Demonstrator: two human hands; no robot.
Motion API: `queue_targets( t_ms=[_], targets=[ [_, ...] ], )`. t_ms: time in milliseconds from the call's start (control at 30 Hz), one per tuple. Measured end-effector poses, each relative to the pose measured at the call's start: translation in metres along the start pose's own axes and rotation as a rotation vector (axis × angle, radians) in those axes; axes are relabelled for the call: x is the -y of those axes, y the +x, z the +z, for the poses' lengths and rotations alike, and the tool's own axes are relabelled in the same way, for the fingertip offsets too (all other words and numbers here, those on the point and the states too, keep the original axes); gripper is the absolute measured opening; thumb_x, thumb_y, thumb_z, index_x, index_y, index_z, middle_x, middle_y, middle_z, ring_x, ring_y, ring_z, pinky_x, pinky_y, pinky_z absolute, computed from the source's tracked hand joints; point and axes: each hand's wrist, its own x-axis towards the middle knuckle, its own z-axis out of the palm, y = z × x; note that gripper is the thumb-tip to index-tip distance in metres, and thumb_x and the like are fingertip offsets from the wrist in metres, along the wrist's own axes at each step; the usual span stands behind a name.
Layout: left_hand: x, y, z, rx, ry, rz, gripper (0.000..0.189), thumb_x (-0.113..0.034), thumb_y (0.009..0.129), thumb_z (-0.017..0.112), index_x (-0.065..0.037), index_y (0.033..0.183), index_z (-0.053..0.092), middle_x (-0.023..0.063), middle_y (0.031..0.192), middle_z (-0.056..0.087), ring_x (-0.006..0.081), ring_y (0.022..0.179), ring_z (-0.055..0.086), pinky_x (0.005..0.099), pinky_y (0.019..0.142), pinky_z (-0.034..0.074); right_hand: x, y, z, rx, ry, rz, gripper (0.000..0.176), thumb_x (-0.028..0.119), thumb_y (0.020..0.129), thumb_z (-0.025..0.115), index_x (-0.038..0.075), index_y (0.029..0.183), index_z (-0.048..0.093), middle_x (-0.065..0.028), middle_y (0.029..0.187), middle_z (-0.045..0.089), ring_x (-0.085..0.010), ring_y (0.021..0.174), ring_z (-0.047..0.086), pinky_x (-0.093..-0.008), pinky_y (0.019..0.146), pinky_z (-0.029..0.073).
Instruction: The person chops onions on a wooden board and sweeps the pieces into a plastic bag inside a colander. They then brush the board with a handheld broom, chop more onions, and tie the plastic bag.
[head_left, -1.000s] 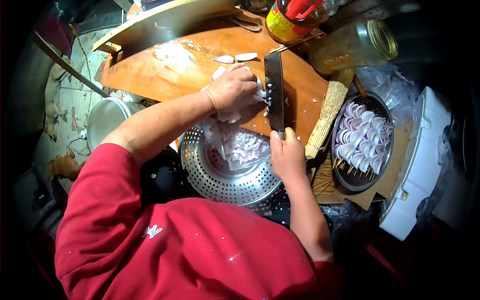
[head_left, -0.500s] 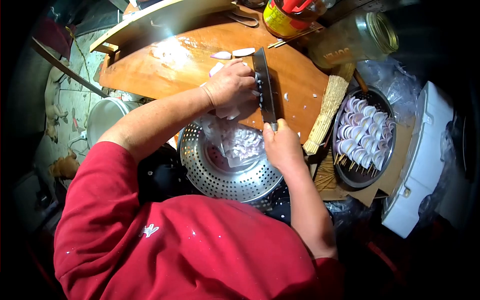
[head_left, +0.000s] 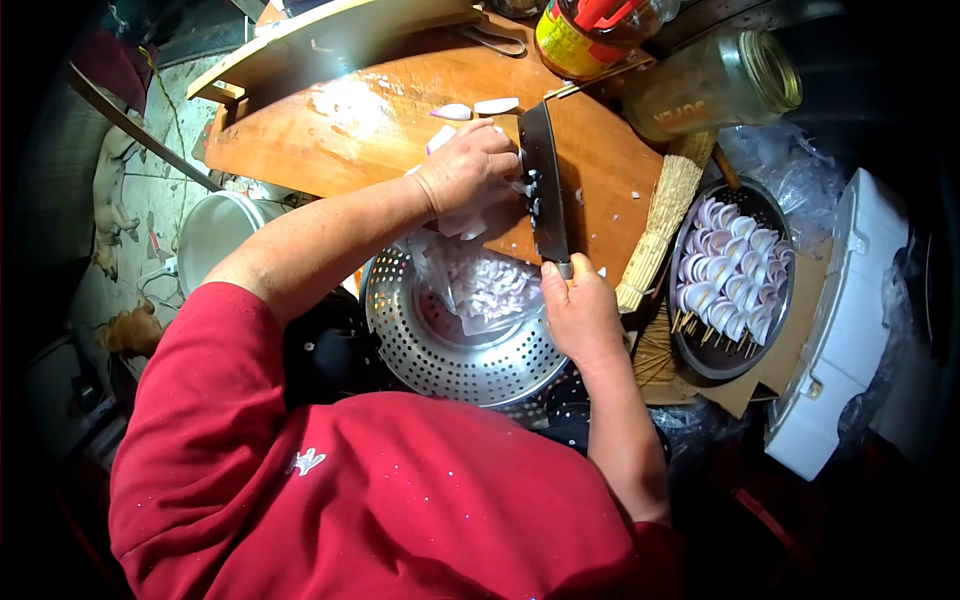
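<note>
My right hand [head_left: 582,310] is closed round the handle of a cleaver [head_left: 545,190], whose dark blade has small onion bits stuck to it. My left hand [head_left: 468,168] presses down with curled fingers on onion, mostly hidden under it, just left of the blade. Pale onion wedges [head_left: 496,105] lie beyond the fingers on the wooden board [head_left: 330,150]. Below the board's near edge, a clear plastic bag holding chopped onion [head_left: 490,285] rests in a perforated steel colander [head_left: 455,378].
On the right stands an oval pan [head_left: 683,352] of skewered onion slices [head_left: 730,270], near a white foam piece [head_left: 825,330]. A straw bundle [head_left: 660,220] borders the board. Behind are a glass jar [head_left: 690,95] and a red-lidded jar [head_left: 580,45]. A white bucket [head_left: 215,235] stands left.
The cleaver and my right hand have shifted a little to the right, widening the gap from my left fingers. My left hand stays over the onion. The whole view has shifted slightly.
</note>
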Motion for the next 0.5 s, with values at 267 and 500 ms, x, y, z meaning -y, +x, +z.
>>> queue_targets(
  t_ms=[267, 500],
  targets=[
    [0.001, 0.001, 0.0, -0.06, -0.035, 0.039, 0.018, -0.024, 0.073, 0.076, -0.012, 0.082, 0.066, 0.0049, 0.083, 0.057, 0.0266, 0.091, 0.058, 0.0409, 0.098, 0.043, 0.003, 0.01, -0.007, 0.129, 0.057, 0.041, 0.032, 0.031, 0.096, 0.055, -0.001, 0.094, 0.055, -0.0269, 0.081, 0.066, -0.0473, 0.08, 0.064, -0.0526, 0.071, 0.05],
    [-0.003, 0.002, -0.006, -0.02, -0.017, 0.013, 0.017, -0.025, 0.073, 0.076, -0.013, 0.08, 0.066, 0.0045, 0.083, 0.057, 0.0262, 0.09, 0.058, 0.0414, 0.098, 0.043, -0.003, 0.019, 0.025, -0.043, 0.025, 0.022, 0.034, 0.034, 0.095, 0.056, 0.0, 0.093, 0.055, -0.0256, 0.08, 0.066, -0.0465, 0.081, 0.064, -0.0531, 0.072, 0.05]
  ],
)
